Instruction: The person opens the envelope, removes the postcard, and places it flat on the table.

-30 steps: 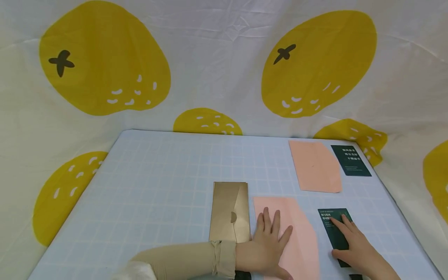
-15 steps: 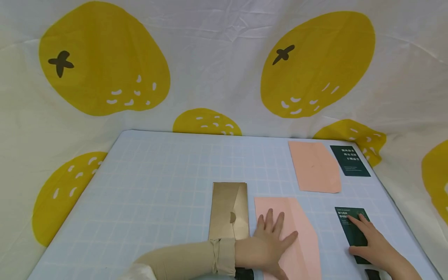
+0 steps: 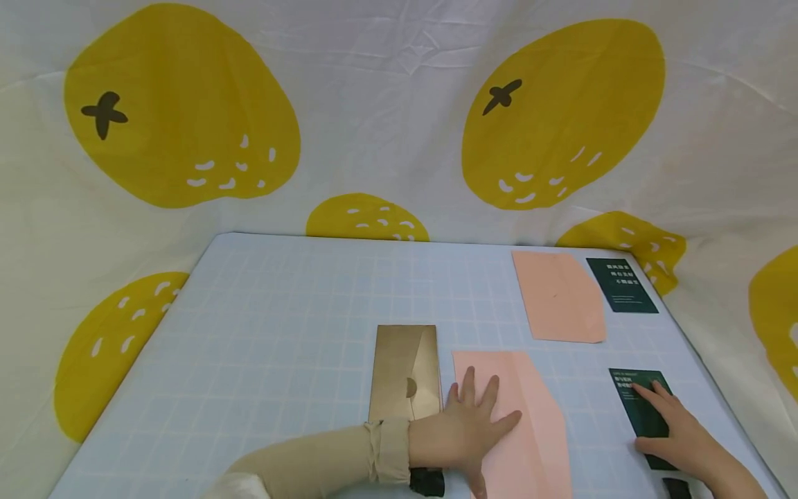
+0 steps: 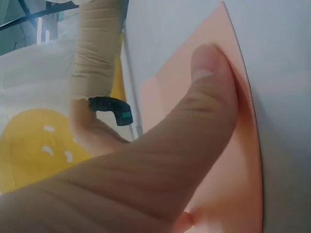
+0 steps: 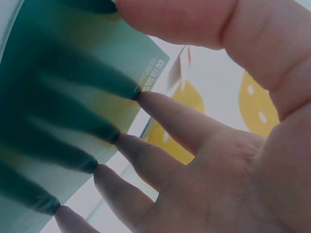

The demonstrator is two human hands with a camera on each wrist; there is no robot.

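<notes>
My left hand (image 3: 464,431) lies with its fingers spread on a pink sheet of paper (image 3: 530,423) that has a lengthwise crease and a slanted corner. In the left wrist view the thumb presses near the sheet's edge. To the right, my right hand (image 3: 682,438) touches a dark green printed card (image 3: 642,409) with outstretched fingertips. The right wrist view shows those fingertips meeting the glossy card (image 5: 63,111). A gold envelope (image 3: 399,360) with a half-round tab lies left of the pink sheet, its near end hidden by my left forearm.
Farther back on the gridded table (image 3: 280,333) lie another pink piece of paper (image 3: 557,298) and a second green card (image 3: 622,285) near the right edge. A white cloth (image 3: 380,104) with yellow fruit prints hangs behind the table.
My right hand has slid the green card to the right, away from the pink sheet. The left hand stays on the pink sheet, having shifted only slightly.
</notes>
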